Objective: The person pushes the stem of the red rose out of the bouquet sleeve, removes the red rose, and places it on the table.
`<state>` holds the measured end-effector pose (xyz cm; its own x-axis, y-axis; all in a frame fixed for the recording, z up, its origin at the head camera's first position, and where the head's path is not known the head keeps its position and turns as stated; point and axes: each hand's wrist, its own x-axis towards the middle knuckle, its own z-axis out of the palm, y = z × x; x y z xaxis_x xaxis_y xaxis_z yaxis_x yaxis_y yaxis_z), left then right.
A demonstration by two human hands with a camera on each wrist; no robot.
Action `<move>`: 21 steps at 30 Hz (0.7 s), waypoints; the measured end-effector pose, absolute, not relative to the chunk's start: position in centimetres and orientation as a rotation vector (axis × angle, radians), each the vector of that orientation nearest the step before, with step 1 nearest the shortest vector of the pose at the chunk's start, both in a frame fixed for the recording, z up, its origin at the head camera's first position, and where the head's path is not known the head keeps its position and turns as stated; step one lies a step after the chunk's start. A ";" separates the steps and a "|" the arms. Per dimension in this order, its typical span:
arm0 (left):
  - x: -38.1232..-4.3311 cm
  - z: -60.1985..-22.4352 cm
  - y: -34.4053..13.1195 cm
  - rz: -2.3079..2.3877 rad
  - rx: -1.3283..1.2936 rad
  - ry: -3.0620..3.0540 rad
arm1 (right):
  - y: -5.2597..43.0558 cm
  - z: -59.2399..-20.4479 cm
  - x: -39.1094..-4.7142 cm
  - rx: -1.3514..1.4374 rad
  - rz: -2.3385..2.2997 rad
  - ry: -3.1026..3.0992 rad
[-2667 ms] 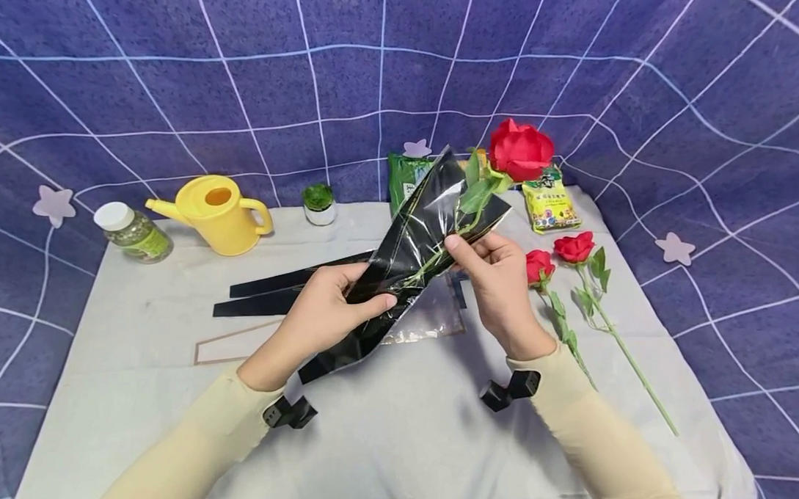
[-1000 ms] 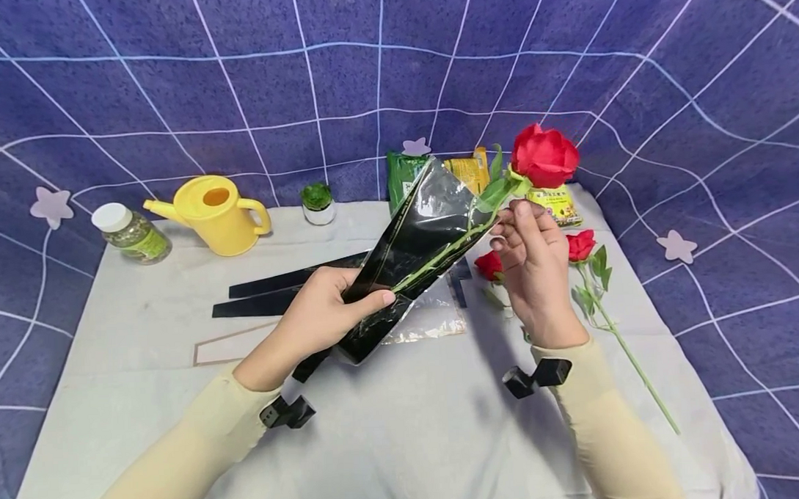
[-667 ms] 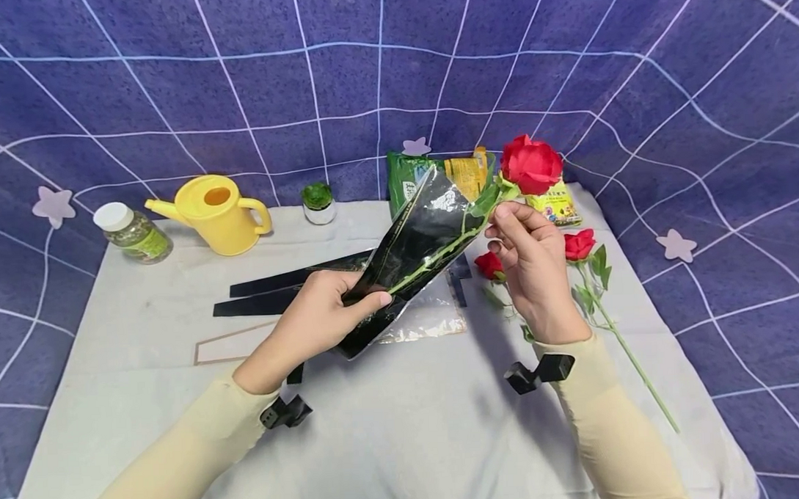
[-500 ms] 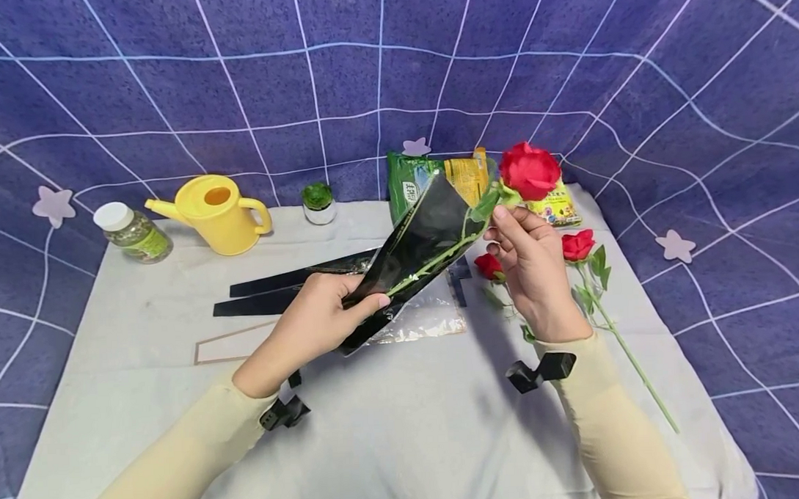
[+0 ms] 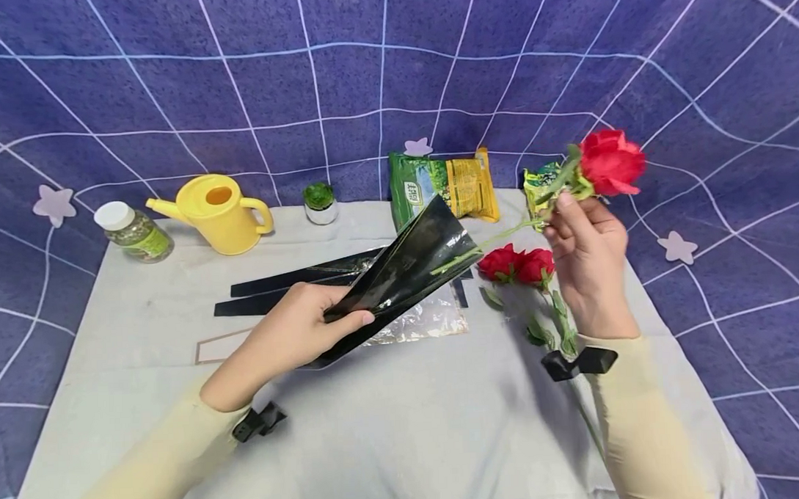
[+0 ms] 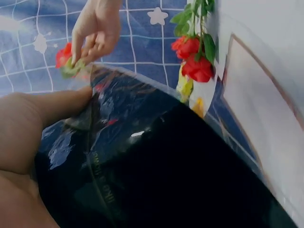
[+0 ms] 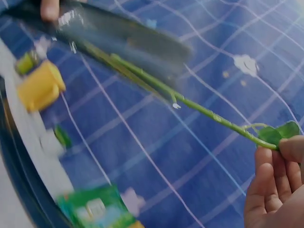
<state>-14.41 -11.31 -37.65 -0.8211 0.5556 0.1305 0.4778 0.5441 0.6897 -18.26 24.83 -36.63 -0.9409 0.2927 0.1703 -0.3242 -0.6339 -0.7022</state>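
My left hand [image 5: 297, 334] grips a black and clear plastic flower sleeve [image 5: 407, 275], thumb on its near side, its wide mouth slanting up to the right. My right hand [image 5: 588, 265] pinches an artificial red rose [image 5: 611, 161] by the stem just under the bloom and leaves. In the right wrist view the lower end of the green stem [image 7: 204, 110] lies within the sleeve's mouth, while the upper part is outside. Two more red roses [image 5: 535, 265] lie on the table below my right hand, their stems partly covered by that wrist.
Flat black sleeves [image 5: 256, 306] and a clear one [image 5: 431, 314] lie under the held sleeve. Along the back stand a white-capped jar [image 5: 135, 233], a yellow watering can [image 5: 220, 215], a small potted plant [image 5: 319, 202], a green-yellow bag [image 5: 443, 185] and a yellow packet [image 5: 536, 186].
My right hand has moved right with the rose, drawing most of its stem out of the sleeve. My left hand and the sleeve have shifted slightly left.
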 end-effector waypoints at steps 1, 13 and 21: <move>-14.2 -37.5 -11.7 1.120 0.911 2.666 | 25.6 -36.7 -18.1 0.060 2.541 -1.140; -12.1 -35.3 -14.3 0.863 1.073 2.555 | 31.1 -39.4 -15.7 0.052 2.436 -1.423; -11.8 -35.5 -14.6 0.798 1.123 2.540 | 31.3 -41.3 -14.3 0.086 1.907 -2.453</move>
